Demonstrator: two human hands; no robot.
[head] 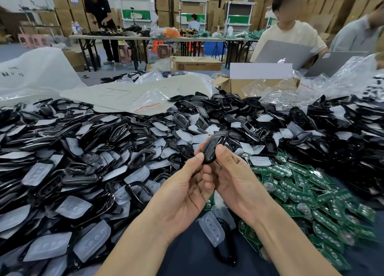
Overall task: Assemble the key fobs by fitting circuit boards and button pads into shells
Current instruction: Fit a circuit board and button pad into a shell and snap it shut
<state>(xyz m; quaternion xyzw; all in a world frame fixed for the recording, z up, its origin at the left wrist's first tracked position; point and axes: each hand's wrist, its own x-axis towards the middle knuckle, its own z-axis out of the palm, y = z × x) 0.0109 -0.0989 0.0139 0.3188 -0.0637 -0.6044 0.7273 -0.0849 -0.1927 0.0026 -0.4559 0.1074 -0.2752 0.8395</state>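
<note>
A black key fob (pixel 214 147) with its button face towards me is held up between both hands over the table's middle. My left hand (pixel 187 189) pinches its lower left edge with the thumb tip. My right hand (pixel 232 178) grips its right side, thumb against the edge and fingers curled behind. Black shells and translucent button pads (pixel 72 207) are heaped across the left and middle of the table. Green circuit boards (pixel 307 198) lie in a pile at the right. A loose pad (pixel 212 228) and a black shell frame (pixel 226 242) lie below my wrists.
Clear plastic bags (pixel 145 99) and a cardboard box (pixel 257 82) stand behind the heaps. More black shells (pixel 342 130) pile up at the far right. Two people with laptops (pixel 284 53) sit across the table. Other workers, tables and stacked cartons fill the background.
</note>
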